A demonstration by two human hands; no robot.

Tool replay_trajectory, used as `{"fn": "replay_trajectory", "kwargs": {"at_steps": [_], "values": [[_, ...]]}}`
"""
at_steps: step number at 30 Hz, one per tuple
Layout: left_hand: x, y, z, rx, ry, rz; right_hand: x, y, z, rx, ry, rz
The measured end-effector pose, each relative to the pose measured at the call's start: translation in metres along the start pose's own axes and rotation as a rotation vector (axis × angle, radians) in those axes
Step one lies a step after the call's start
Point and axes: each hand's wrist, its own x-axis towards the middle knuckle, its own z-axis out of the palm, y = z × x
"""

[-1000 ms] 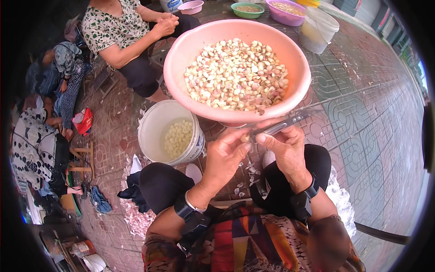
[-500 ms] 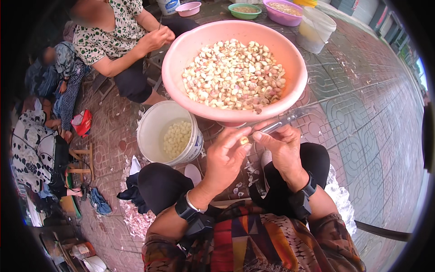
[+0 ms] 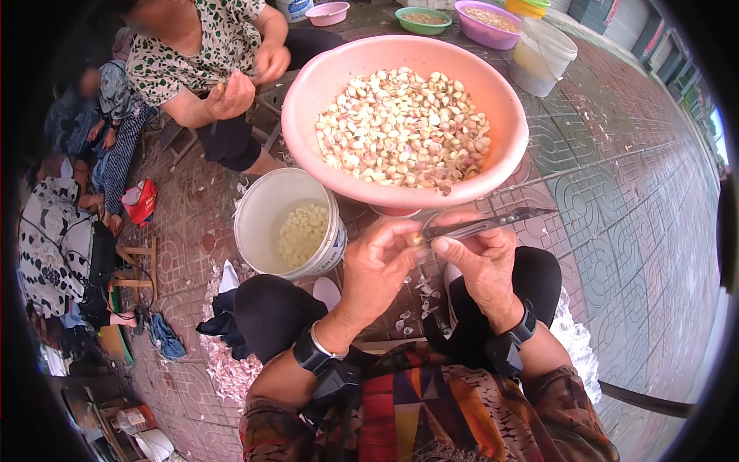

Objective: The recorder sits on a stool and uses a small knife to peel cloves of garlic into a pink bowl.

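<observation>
A garlic clove (image 3: pixel 416 239) is pinched between the thumb and fingers of my left hand (image 3: pixel 369 266). My right hand (image 3: pixel 486 269) grips a knife (image 3: pixel 500 221), its dark blade pointing out to the right and its other end close to the clove. Just beyond both hands stands a large pink basin (image 3: pixel 302 150) heaped with unpeeled garlic cloves (image 3: pixel 404 127). To the left of my left hand, a white bucket (image 3: pixel 252 212) holds pale peeled cloves (image 3: pixel 302 237).
Across from me at the left sits a co-worker (image 3: pixel 204 58), both hands raised. Pink-white garlic skins (image 3: pixel 235 369) lie by my left knee. Farther back are a green basin (image 3: pixel 423 27), a purple basin (image 3: pixel 486 29) and a translucent bucket (image 3: pixel 542 58). A wooden stool (image 3: pixel 138 269) stands left.
The knife in my right hand has turned, so its blade now shows more fully toward the right. The co-worker's hands have moved apart. My left hand still pinches the clove.
</observation>
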Motion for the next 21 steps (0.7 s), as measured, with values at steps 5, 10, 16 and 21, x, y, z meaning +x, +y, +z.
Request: {"fn": "replay_trajectory", "kwargs": {"at_steps": [5, 10, 16, 21], "values": [[0.003, 0.000, -0.003, 0.101, -0.016, 0.078, 0.001, 0.003, -0.002, -0.063, -0.021, -0.048], [0.003, 0.003, -0.002, 0.196, -0.050, 0.089, 0.005, 0.005, -0.005, -0.007, 0.068, 0.120], [0.000, 0.014, 0.003, 0.014, -0.021, 0.079, 0.010, 0.009, -0.011, -0.057, 0.186, 0.119], [0.004, 0.007, 0.000, -0.065, 0.006, 0.175, 0.008, 0.004, -0.012, 0.012, 0.212, 0.140]]}}
